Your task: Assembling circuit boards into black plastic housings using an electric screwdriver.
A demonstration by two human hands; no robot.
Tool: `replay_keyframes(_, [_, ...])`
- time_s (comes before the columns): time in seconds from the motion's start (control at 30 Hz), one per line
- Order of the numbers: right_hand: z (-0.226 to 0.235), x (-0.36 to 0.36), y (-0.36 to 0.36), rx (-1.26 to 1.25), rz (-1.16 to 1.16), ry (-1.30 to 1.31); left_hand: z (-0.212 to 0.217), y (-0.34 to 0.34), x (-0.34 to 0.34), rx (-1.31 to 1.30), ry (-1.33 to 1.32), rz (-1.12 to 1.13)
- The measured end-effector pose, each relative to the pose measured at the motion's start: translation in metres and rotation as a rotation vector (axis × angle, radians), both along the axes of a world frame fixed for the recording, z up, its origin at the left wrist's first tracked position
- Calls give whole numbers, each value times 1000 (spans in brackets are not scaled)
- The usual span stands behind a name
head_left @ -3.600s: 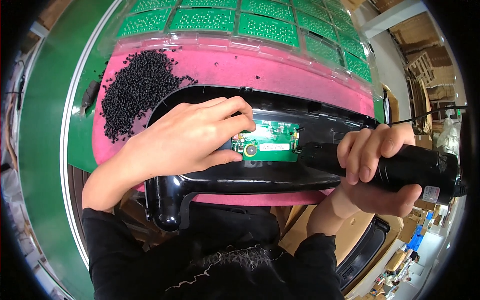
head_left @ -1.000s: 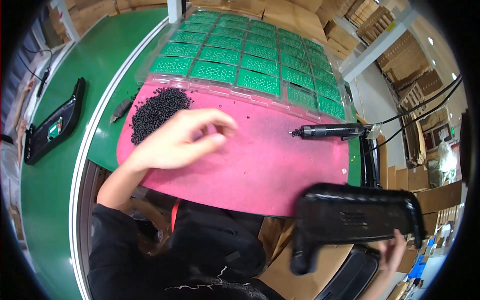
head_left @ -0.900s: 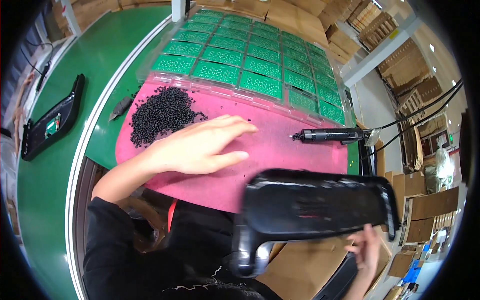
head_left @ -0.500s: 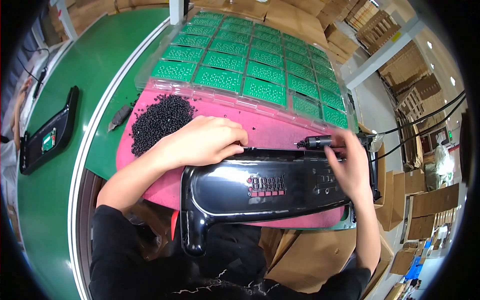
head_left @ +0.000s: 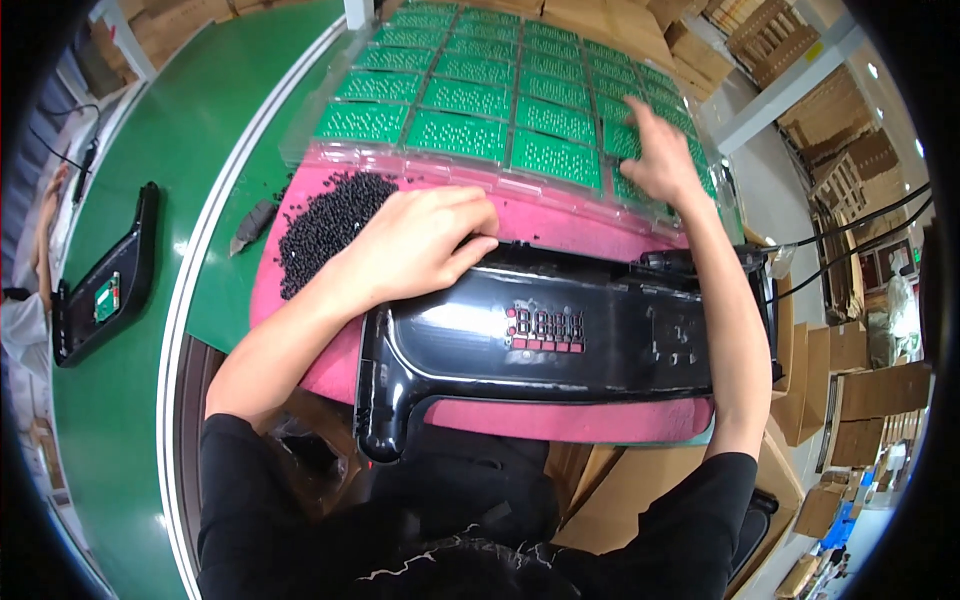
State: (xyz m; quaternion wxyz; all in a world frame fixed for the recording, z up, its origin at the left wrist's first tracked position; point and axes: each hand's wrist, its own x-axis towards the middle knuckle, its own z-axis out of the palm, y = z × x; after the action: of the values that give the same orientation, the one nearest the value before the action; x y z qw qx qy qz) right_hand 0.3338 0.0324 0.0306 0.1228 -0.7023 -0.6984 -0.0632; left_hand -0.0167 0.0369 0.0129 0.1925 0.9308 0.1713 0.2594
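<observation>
A long black plastic housing [head_left: 460,345] lies across the pink mat [head_left: 560,222], its cut-out slots and inner side facing up. My left hand [head_left: 435,240] curls its fingers over the far edge of that housing near its left end and grips it. Farther off, my right hand [head_left: 660,165] reaches over the clear tray of green circuit boards [head_left: 555,155]. Its thumb and forefinger are spread at the right-hand boards, with nothing seen between them. Part of the black electric screwdriver [head_left: 665,260] shows beyond the housing, my right forearm covering some of it.
A heap of small black screws [head_left: 325,225] sits left of my left hand, beside a dark grey lump [head_left: 254,228]. Another black housing with a board [head_left: 105,290] lies on the green surface at far left. Cables [head_left: 850,235] run in from the right; cardboard boxes [head_left: 800,380] stand there.
My right hand has left the screwdriver, now lying beyond the housing, and moved out over the circuit boards. My left hand stays on the housing. The view has shifted slightly.
</observation>
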Motion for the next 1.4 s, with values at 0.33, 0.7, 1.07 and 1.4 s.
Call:
replay_keyframes(0.33, [38,-150,-90,246,473,1171,11,-18,0,-461,-335,-3])
replay_keyframes(0.7, [33,-140,-163,13,90,1061,14,-14,-8,-309,-277,-127])
replay_keyframes(1.07, [19,-127,-200,-273,-98,942,7,-24,-5,-211,-36,-394])
replay_keyframes(1.4, [1,-105,-192,-233,111,855,6,-29,-2,-230,117,-244])
